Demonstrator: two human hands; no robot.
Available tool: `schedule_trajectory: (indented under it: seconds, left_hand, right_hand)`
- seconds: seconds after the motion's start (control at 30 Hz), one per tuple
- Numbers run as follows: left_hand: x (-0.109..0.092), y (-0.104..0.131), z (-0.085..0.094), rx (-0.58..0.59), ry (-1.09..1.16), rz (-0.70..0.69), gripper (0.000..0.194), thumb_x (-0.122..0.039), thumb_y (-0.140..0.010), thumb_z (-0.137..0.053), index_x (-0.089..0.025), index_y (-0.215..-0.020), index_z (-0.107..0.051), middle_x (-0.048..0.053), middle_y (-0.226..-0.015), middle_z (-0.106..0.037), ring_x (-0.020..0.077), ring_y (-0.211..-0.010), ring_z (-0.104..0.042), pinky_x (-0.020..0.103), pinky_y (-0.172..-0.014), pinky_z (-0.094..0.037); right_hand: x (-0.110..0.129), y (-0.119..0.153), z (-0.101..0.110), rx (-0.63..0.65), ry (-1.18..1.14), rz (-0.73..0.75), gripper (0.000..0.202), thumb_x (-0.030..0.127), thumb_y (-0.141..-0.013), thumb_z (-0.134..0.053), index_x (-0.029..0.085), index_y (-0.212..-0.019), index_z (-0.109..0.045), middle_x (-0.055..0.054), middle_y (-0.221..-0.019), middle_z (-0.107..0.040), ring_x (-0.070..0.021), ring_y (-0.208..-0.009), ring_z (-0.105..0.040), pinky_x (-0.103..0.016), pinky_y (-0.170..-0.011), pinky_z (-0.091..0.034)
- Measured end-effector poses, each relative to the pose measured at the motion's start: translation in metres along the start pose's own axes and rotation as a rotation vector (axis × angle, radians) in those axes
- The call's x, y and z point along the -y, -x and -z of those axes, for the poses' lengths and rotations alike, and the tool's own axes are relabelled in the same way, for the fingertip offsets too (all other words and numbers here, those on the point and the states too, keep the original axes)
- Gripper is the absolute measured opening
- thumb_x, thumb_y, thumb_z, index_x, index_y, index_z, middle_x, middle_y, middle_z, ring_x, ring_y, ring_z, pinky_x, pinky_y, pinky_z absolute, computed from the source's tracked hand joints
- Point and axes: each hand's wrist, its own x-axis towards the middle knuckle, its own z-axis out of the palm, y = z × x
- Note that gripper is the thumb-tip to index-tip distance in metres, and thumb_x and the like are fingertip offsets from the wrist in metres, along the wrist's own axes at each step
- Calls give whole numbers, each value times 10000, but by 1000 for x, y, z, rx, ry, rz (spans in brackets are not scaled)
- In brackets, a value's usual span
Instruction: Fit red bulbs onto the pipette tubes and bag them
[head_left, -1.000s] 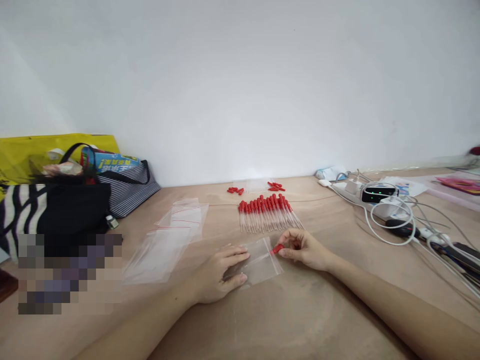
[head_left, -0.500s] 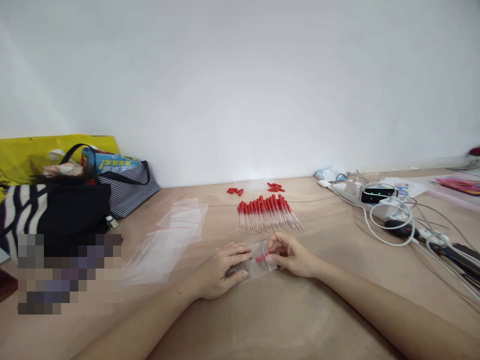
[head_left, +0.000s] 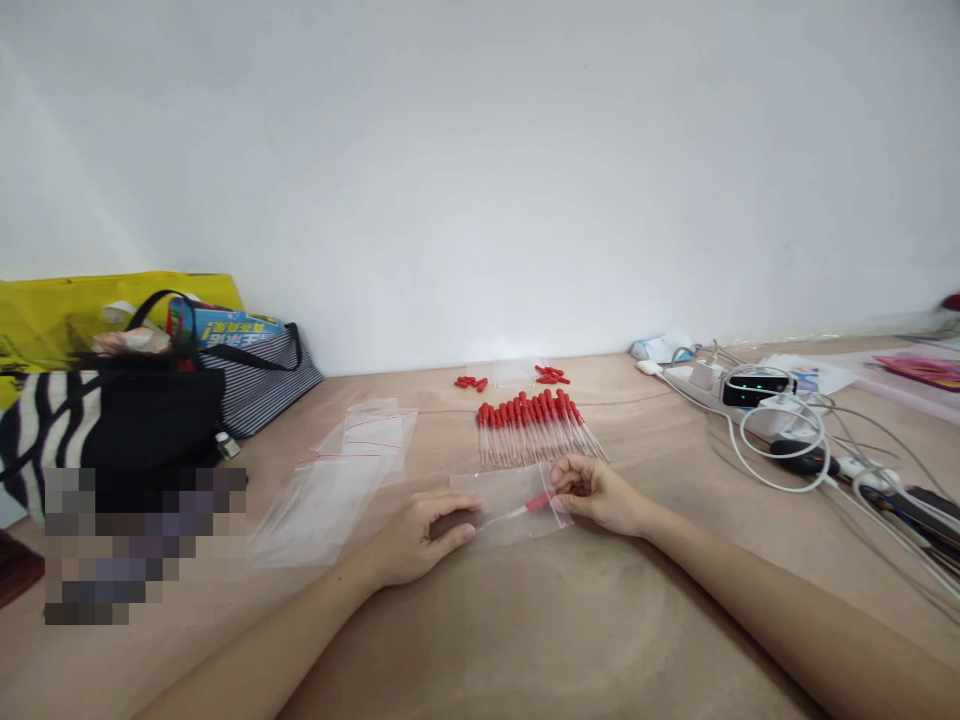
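Clear zip bag, lower centre of frame; red-bulbed dropper inside, bulb toward the mouth. Right hand: fingers pinching the mouth. Left hand: fingers parted, at opposite edge. Risk: dropper could slip out, should the mouth tip downward.

The right hand hides part of the clear bag. The left edge crops the yellow bag; pixelation blurs a patch below.

Looking forward and down from the person's head, facing the wall, hanging near left hand and right hand.
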Motion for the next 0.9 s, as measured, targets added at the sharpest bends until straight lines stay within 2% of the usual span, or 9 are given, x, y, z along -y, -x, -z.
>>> schedule_trajectory:
  seconds: [0.1,0.2,0.37,0.43,0.5,0.57,0.7,0.8,0.9]
  left_hand:
    - [-1,-1,0,-5,-12,-30,280,-272,-807,-503,-230,-1077,-563,24,-1055,-617,181,-963,-553,333,-869,-416]
    - [-4,-3,1,28,-33,-46,285,-277,-809,-500,-237,-1083,-567,38,-1148,-560,197,-1056,-499,361,-929,-372]
    - [-6,-3,2,132,-119,-6,417,-363,-827,-462,-276,-1233,-430,42,-1337,-372,241,-1232,-306,443,-1005,-254]
    - [-5,-2,1,149,-144,-20,434,-391,-829,-451,-283,-1248,-407,38,-1342,-365,243,-1237,-296,455,-1012,-233]
    - [-4,-1,0,132,-155,-33,440,-420,-823,-452,-289,-1241,-416,33,-1338,-372,245,-1232,-305,454,-1007,-246]
    - [-3,0,0,116,-157,-36,442,-439,-817,-455,-292,-1233,-426,29,-1333,-381,247,-1226,-314,450,-999,-266]
    - [-4,0,0,124,-156,-26,449,-441,-813,-459,-277,-1230,-434,38,-1331,-382,249,-1224,-316,450,-994,-274]
    - [-4,0,1,139,-148,-28,454,-439,-810,-465,-278,-1233,-430,38,-1336,-375,250,-1228,-311,455,-995,-271]
    - [-4,1,1,148,-145,-26,458,-441,-811,-462,-275,-1237,-426,38,-1340,-368,247,-1232,-303,454,-1000,-261]
  right_hand:
    - [-2,-2,-3,-25,30,0,334,297,-533,-745,169,-692,-481,41,-600,-561,-71,-530,-485,-194,-513,-357]
    - [-3,-2,-7,-24,102,11,330,307,-530,-746,167,-657,-475,44,-573,-541,-69,-508,-465,-194,-496,-348]
    - [4,3,-7,147,202,67,244,382,-680,-623,164,-729,-524,18,-644,-562,-80,-566,-475,-206,-546,-360]
    - [6,3,-3,226,210,73,245,397,-720,-574,163,-783,-541,11,-674,-573,-80,-574,-473,-208,-553,-360]
    - [6,-2,5,210,245,69,242,389,-708,-580,157,-771,-552,20,-630,-555,-76,-537,-455,-202,-523,-349]
    - [4,-13,15,59,327,81,216,366,-695,-583,151,-704,-558,28,-568,-528,-77,-504,-445,-200,-495,-342]
    - [1,-47,42,-522,589,77,175,318,-697,-532,158,-646,-579,1,-599,-569,-109,-544,-505,-219,-528,-381]
    - [2,-74,60,-680,652,53,190,299,-701,-510,154,-742,-625,-38,-684,-591,-151,-634,-541,-266,-622,-401]
    - [2,-95,71,-735,670,52,228,284,-679,-535,152,-829,-645,-83,-831,-592,-195,-789,-546,-315,-763,-382]
